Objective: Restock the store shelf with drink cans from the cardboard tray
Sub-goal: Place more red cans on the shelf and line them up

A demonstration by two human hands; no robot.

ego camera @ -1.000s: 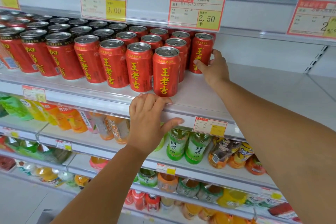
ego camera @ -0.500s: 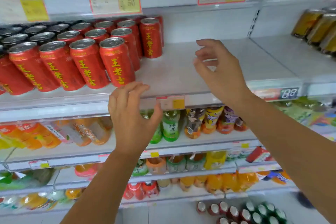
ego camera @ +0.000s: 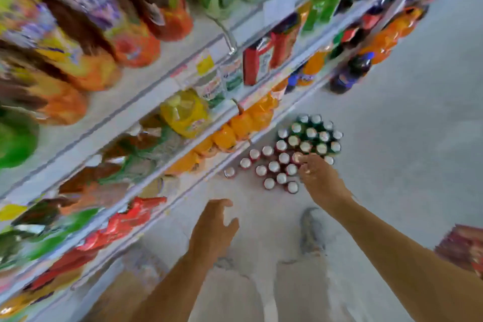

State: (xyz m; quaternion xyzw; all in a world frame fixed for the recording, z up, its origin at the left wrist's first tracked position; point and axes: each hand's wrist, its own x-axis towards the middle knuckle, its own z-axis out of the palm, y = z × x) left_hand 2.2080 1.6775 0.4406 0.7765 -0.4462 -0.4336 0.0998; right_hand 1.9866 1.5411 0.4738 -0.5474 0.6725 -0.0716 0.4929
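Observation:
The view is blurred and tilted, looking down at the floor. Several red cans (ego camera: 274,166) stand in a cluster on the floor beside the lowest shelf, with several green cans (ego camera: 312,134) just behind them. My right hand (ego camera: 320,178) reaches down over the right side of the red cluster, fingertips at a can top; blur hides whether it holds one. My left hand (ego camera: 214,230) hangs lower in the air, fingers relaxed and holding nothing. No cardboard tray is distinguishable under the cans.
Shelves of bottled drinks (ego camera: 183,115) run diagonally along the left and top. Grey floor (ego camera: 405,138) spreads to the right. My shoe (ego camera: 311,230) is below the cans. A red package (ego camera: 462,248) lies at the right edge.
My view has swung from the red-can shelf down to the floor. Both hands have left the shelf; the right now reaches the cans on the floor.

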